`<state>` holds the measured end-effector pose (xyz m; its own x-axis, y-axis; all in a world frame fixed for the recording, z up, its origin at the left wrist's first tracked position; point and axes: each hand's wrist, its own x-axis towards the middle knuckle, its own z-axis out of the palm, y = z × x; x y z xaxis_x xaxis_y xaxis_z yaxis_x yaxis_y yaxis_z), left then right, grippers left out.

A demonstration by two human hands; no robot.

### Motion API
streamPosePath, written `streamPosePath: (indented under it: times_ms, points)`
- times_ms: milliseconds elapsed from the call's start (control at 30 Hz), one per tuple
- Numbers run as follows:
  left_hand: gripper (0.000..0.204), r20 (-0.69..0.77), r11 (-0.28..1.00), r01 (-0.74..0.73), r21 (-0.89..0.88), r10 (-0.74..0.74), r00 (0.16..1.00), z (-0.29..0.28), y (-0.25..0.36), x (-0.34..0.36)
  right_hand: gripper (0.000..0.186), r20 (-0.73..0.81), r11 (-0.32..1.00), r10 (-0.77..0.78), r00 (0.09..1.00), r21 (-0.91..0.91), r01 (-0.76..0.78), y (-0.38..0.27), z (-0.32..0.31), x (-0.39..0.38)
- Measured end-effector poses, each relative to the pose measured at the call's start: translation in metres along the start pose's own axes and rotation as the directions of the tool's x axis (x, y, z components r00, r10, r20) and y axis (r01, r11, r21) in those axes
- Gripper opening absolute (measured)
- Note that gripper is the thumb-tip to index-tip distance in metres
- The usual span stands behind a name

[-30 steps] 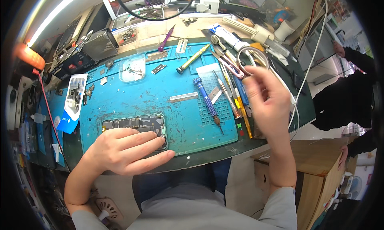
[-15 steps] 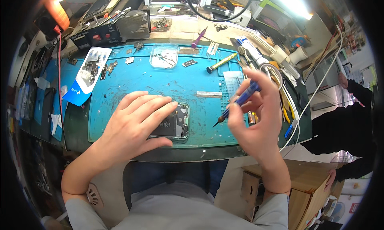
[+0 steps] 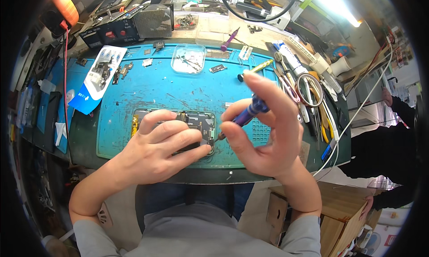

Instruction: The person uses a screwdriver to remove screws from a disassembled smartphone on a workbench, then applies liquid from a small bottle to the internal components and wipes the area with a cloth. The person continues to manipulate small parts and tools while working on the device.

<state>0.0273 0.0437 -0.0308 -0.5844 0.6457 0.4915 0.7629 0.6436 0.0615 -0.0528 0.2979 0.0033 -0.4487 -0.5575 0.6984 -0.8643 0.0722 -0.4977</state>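
Note:
An opened smartphone (image 3: 201, 119), its inner parts and black battery area exposed, lies on the blue work mat (image 3: 120, 96) near the front edge. My left hand (image 3: 154, 152) rests across the phone with its fingers stretched out, hiding much of its middle. One fingertip touches down near the phone's lower right corner. My right hand (image 3: 277, 134) is closed on a blue precision screwdriver (image 3: 244, 116), pinched between thumb and fingers. Its tilted tip reaches the phone's right edge, close to that left fingertip; whether it sits in a screw is too small to tell.
Beyond the phone are a clear plastic dish (image 3: 188, 59) of small parts and a purple screwdriver (image 3: 230, 40). A white and blue pack (image 3: 99, 76) lies left. Tape (image 3: 309, 89), pliers (image 3: 327, 128) and a white cable crowd the right. Another person (image 3: 380, 145) is at the far right.
My right hand has moved left and brought the screwdriver tip to the phone's right edge. My left hand has shifted down, with a finger now at the lower right corner, uncovering the phone's upper side.

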Motion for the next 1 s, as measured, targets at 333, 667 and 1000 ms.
streamPosePath:
  times_ms: [333,667,1000]
  points:
    - [0.020,-0.094,0.999,0.004,-0.036,-0.007,0.996,0.006,0.002,0.001,0.065,-0.117,0.999,-0.035,0.992,0.021,0.038,0.004,0.021,-0.013]
    - [0.018,-0.081,0.999,0.008,-0.051,-0.012,0.997,0.004,0.002,0.001,0.061,-0.125,0.999,-0.045,0.991,-0.001,0.045,0.005,0.023,-0.011]
    - [0.025,-0.062,0.998,0.002,-0.067,-0.006,0.998,-0.001,0.000,0.000,0.058,0.059,0.965,-0.204,0.977,-0.158,0.211,0.005,0.012,-0.001]
